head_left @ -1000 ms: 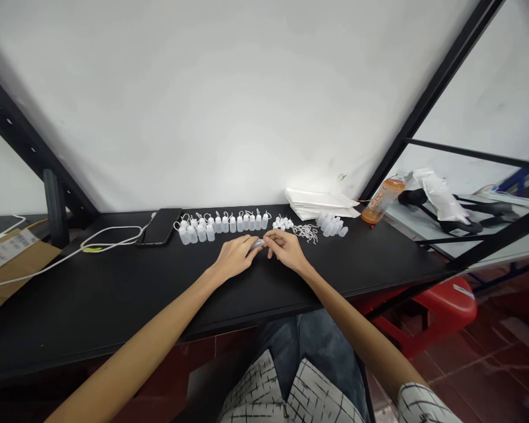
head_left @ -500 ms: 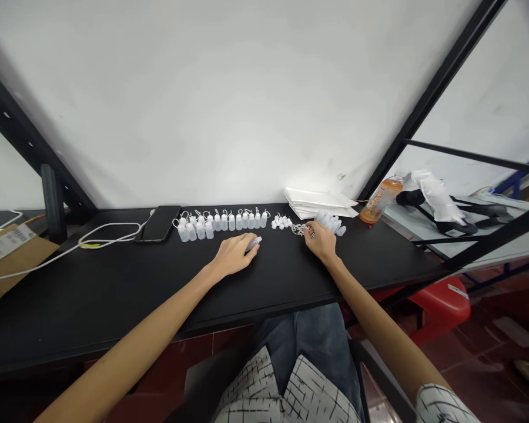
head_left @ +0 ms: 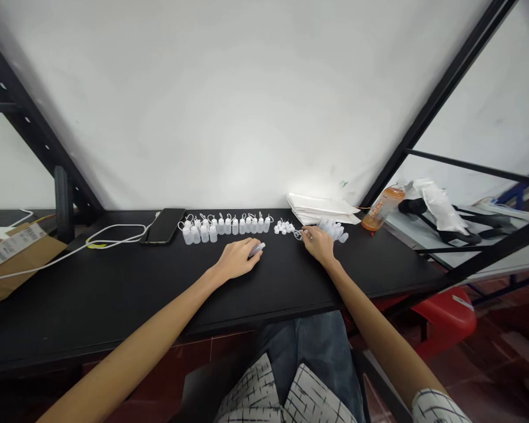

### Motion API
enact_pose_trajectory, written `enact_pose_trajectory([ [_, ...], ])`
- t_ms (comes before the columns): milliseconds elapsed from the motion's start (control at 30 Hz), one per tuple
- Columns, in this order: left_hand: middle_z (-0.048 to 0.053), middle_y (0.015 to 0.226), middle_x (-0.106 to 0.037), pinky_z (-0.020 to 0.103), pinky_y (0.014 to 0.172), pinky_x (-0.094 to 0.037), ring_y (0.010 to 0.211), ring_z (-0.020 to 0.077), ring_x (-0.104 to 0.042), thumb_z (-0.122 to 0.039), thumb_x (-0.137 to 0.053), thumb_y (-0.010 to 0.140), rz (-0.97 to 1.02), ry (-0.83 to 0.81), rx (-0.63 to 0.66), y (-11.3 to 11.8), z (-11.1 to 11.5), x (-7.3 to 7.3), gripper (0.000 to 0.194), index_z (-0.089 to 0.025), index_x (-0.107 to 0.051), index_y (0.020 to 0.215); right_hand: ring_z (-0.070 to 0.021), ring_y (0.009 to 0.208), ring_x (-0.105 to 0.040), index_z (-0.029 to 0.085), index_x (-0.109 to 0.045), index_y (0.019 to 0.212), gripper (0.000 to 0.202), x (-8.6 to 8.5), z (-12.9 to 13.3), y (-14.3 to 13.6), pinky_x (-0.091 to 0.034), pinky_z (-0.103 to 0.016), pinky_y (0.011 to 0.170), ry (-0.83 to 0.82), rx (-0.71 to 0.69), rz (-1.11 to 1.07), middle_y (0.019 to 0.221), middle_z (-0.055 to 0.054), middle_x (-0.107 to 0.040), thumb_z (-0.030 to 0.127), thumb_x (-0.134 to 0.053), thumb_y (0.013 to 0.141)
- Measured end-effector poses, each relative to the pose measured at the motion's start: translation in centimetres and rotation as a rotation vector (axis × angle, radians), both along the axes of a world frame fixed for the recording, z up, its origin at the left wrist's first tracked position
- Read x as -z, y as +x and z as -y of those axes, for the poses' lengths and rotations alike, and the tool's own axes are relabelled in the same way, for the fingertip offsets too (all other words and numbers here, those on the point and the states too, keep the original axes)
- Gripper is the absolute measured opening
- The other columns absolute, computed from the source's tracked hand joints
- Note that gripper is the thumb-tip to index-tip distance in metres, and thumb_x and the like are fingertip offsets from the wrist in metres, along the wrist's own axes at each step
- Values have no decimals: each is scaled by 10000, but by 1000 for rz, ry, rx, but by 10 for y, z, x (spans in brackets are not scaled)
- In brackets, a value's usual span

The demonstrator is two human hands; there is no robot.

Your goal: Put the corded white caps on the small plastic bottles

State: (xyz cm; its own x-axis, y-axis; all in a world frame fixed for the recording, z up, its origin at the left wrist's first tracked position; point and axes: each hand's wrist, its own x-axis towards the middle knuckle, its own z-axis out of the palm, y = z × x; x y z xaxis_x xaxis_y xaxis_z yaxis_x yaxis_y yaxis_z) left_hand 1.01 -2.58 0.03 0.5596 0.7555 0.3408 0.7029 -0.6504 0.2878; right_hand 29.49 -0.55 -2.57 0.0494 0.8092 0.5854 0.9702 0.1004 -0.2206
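Observation:
My left hand [head_left: 238, 257] is closed around a small translucent squeeze bottle [head_left: 256, 249], whose nozzle end points right. My right hand [head_left: 319, 243] is closed, its fingertips pinching at the small white looped straps [head_left: 298, 235] on the table. Exactly how many straps are between those fingers is hidden. Just left of them lies a cluster of small white caps [head_left: 284, 227]. Behind my right hand is a heap of loose translucent bottles [head_left: 333, 228]. To the left, several capped bottles with looped straps [head_left: 228, 225] stand upright in rows.
On the black table [head_left: 158, 294] a phone [head_left: 163, 226] lies with a white cable [head_left: 114, 234], near a cardboard package [head_left: 17, 255]. Flat white packets [head_left: 321, 207] rest against the wall. An orange drink bottle [head_left: 382, 208] leans by the rack post. A red stool [head_left: 445, 323] stands below right.
The view has shifted slightly. My left hand keeps the squeeze bottle at about the same spot. My right hand's fingers have moved a little among the looped straps, of which fewer show.

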Motion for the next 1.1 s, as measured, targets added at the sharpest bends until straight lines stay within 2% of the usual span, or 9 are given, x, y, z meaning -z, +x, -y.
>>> enact_pose_trajectory([
  [67,54,1048,-687,290,682,-466,860,215,-653,-336,-431,922,-2,-1,2,0,0,1,299,-198,-594,1131,-190,722,-595,173,-718,1018,267,0,0,0,-282,-270,554,-23,1,-4,801,-62,-679,280,-517,878],
  [167,51,1046,-688,291,680,-463,862,217,-652,-339,-429,922,-7,5,7,0,-1,2,294,-196,-595,1118,-186,729,-589,187,-728,935,247,1,-1,1,-287,-266,556,-48,-16,-9,794,-55,-673,273,-502,885],
  [333,53,1051,-687,297,684,-467,872,221,-654,-340,-429,922,-18,2,5,0,-1,2,298,-193,-595,1120,-181,713,-578,186,-717,873,216,2,-2,4,-293,-263,557,-24,-43,-65,769,-50,-660,267,-516,876],
  [533,60,1094,-679,318,720,-485,926,239,-654,-333,-420,933,-21,-9,11,-1,-1,0,316,-187,-586,1158,-173,682,-567,173,-700,875,219,0,-1,5,-325,-266,583,84,-38,-138,776,-55,-664,268,-502,883],
  [800,80,1149,-665,338,781,-497,985,247,-649,-335,-357,974,-19,-35,22,-3,-2,1,353,-182,-562,1217,-177,717,-595,166,-675,899,221,-5,7,-9,-340,-262,588,238,-4,-122,861,-75,-698,267,-479,904],
  [1100,70,1139,-669,332,780,-493,986,248,-646,-341,-365,968,-24,-32,37,-4,-4,1,344,-191,-567,1202,-135,571,-520,144,-665,877,258,-12,8,-7,-400,-269,608,390,-9,-218,792,-76,-672,300,-463,912],
])
